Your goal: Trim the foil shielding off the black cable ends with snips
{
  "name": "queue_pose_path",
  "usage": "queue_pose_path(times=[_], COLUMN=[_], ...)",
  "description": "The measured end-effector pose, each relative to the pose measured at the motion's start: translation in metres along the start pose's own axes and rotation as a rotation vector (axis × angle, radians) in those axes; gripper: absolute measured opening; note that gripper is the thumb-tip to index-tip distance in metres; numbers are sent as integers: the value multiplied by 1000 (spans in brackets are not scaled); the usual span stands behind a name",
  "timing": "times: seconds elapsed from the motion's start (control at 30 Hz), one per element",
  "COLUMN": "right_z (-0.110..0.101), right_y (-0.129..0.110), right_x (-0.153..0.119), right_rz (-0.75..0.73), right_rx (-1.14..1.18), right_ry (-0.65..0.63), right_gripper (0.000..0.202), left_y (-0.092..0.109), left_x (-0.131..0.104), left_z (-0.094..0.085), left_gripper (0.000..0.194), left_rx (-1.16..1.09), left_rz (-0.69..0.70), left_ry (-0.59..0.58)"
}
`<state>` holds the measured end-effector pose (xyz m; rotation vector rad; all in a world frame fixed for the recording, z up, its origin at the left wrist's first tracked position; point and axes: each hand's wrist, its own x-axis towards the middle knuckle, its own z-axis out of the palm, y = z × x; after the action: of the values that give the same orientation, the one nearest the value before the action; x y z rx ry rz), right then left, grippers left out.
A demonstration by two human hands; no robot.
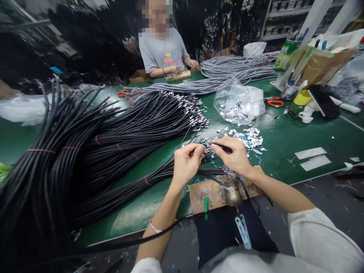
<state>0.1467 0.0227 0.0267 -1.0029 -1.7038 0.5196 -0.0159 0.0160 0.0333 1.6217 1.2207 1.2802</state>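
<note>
Near the middle of the view my left hand (187, 159) pinches the end of a black cable, which runs back toward the left. Close to its right, my right hand (231, 151) is closed around a dark, slim tool lying along the palm, with its fingertips by the cable end. What exactly sits between the fingertips is too small to tell. Below both hands lies a tied bundle of black cables (127, 192), its stripped ends on a brown board (199, 191). White scraps (250, 137) and small blue bits are scattered just beyond my right hand.
Large black cable bundles (133, 132) cover the left of the green table (287, 144). Grey cables (227, 72), a plastic bag (240, 102) and orange scissors (275, 101) lie farther back. A phone (324, 100) is at right. Across the table sits a person (163, 51).
</note>
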Motion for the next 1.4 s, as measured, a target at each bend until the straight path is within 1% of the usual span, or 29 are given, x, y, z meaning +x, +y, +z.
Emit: queue_pose_path(times=[0.07, 0.17, 0.27, 0.33, 0.4, 0.5, 0.57, 0.67, 0.77, 0.83, 0.9, 0.93, 1.0, 1.07, 1.13, 1.2, 1.3, 1.37, 1.4], right_z=[1, 2, 1, -1, -3, -4, -3, -2, -2, -3, -3, -4, -3, -2, -1, 2, 4, 4, 4], right_y=[1, 3, 4, 3, 1, -1, -1, 1, 2, 2, 1, 1, 2, 4, 7, 9, 12, 13, 13], right_x=[0, 0, 1, 2, 3, 3, 3, 2, -1, -3, -2, -1, 2, 5, 8, 8, 7, 8, 9], right_rz=[32, 109, 149, 121, 75, 36, 33, 18, -89, -186, -203, -166, -33, 116, 248, 348, 439, 433, 400], right_rx=[17, 43, 11, 21, 82, 160, 170, 142, 77, 27, 6, 11, 54, 138, 264, 423, 665, 726, 691], right_ry=[1, -24, -42, 2, 43, 31, 29, 34, 53, 63, 47, 33, 7, -23, -67, -116, -227, -313, -322], right_gripper=[20, 23, 23, 20, 15, 12, 11, 9, 7, 12, 13, 10, 4, 15, 23, 29, 36, 39, 38], left_y=[0, 0, 0, 0, 0, 1, 0, -2, -5, -5, -3, -2, 0, 1, -1, -4, -8, -9, -8], left_x=[0, -2, -2, -3, -4, -5, -6, -7, -8, -9, -9, -9, -10, -11, -9, -6, -1, 1, 1], left_z=[2, 4, 4, 4, 5, 8, 10, 11, 12, 13, 14, 15, 17, 19, 18, 14, 7, 4, 4], left_gripper=[21, 16, 14, 14, 13, 11, 10, 10, 11, 11, 12, 13, 15, 16, 14, 11, 7, 10, 11], left_rx=[-25, -26, -22, 0, 65, 183, 232, 256, 256, 274, 320, 347, 394, 418, 420, 382, 228, 142, 142], left_rz=[14, 88, 134, 165, 223, 321, 356, 338, 287, 299, 353, 387, 443, 469, 458, 409, 272, 198, 190], left_ry=[77, 198, 258, 276, 286, 289, 285, 286, 278, 278, 289, 296, 306, 301, 272, 219, 99, 32, 30])
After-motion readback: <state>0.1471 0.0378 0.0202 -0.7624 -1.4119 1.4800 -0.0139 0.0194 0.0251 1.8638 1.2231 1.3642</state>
